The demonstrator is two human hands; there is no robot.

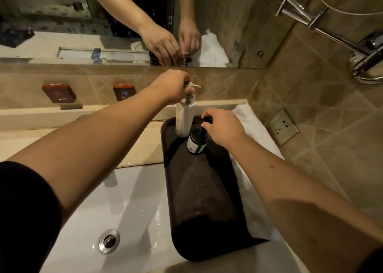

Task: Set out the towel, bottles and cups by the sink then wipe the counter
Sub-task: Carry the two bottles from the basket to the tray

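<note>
Both grips are clamped from what I see in the head view: my left hand pinches the pump of the white bottle, my right hand pinches the pump of the dark bottle. These bottles stand touching at the far end of the black tray, directly beneath the grips, with the white towel under the tray's right edge beside the sink. I judge towel and bottles nearly set; no cups show, and the desk is not yet wiped.

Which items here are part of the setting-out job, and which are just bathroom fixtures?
Job: white bottle in the left hand; dark bottle under the right hand; tray; towel; sink.

Fixtures: mirror; socket; hot and cold signs; rail; drain.
</note>
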